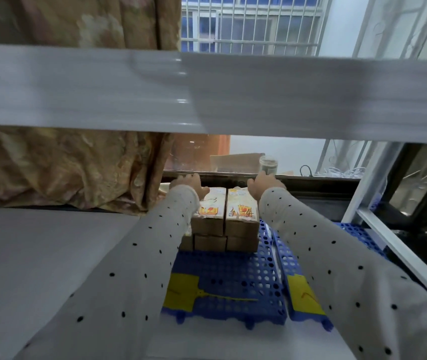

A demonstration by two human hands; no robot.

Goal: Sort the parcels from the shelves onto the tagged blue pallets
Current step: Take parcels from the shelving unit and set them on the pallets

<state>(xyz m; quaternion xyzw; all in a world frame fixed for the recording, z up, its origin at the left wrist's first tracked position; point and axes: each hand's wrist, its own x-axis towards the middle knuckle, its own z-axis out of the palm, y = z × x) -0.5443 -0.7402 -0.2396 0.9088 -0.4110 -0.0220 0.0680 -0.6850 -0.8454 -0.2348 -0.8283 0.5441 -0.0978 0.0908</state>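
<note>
Behind the far edge of the two top parcels (224, 211) on the blue pallet (229, 281), both hands, left hand (189, 185) and right hand (264, 184), were spread and empty, and should square the pair flush with the stack.

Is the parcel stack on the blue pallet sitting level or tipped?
Level: the top two parcels lie flat, side by side, on a lower row on the blue pallet.

A home room used for storage: flowered curtain (64, 165), barred window (251, 22), white metal shelves (207, 94), blue pallets (233, 281) with parcels (224, 216)
</note>
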